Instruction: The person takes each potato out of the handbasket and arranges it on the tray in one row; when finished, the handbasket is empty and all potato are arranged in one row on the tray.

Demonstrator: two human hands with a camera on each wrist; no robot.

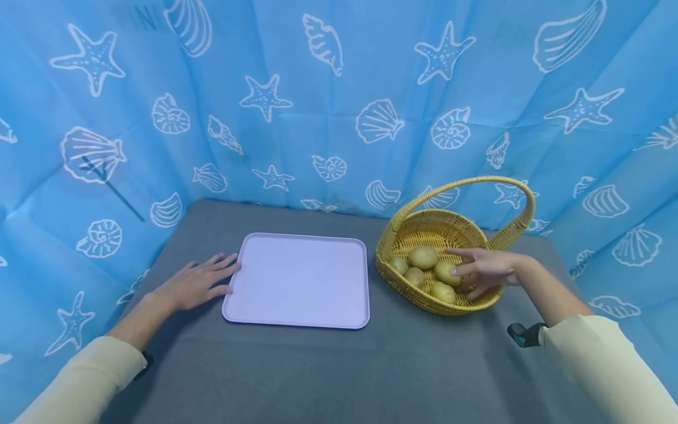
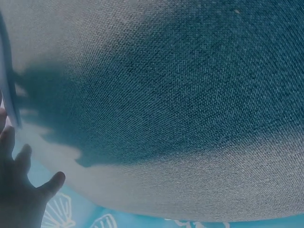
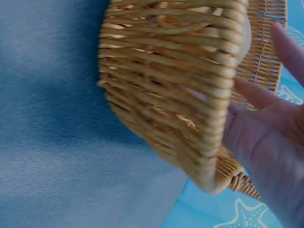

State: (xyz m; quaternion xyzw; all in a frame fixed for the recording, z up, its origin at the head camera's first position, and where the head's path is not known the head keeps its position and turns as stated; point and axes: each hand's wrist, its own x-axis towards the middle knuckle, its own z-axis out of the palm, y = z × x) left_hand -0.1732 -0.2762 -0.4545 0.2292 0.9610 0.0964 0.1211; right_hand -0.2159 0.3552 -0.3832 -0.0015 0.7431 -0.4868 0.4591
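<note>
A woven yellow basket (image 1: 424,303) with a tall handle stands on the grey table, right of centre, and holds several potatoes (image 1: 423,257). My right hand (image 1: 468,265) reaches into it from the right. Its straight fingers lie over one potato (image 1: 444,272), touching it, and no closed grip shows. The right wrist view looks past the basket wall (image 3: 171,95) to my right hand (image 3: 270,137) with its fingers spread. A pale lilac tray (image 1: 302,277) lies bare at mid-table. My left hand (image 1: 212,275) rests flat on the cloth, fingertips against the tray's left edge. The left wrist view shows that hand (image 2: 19,190) and the tray edge (image 2: 7,90).
Grey cloth (image 1: 339,365) covers the table. A blue curtain (image 1: 339,88) printed with shells and starfish closes off the back and both sides. A dark wrist-worn device (image 1: 521,334) sits under my right sleeve.
</note>
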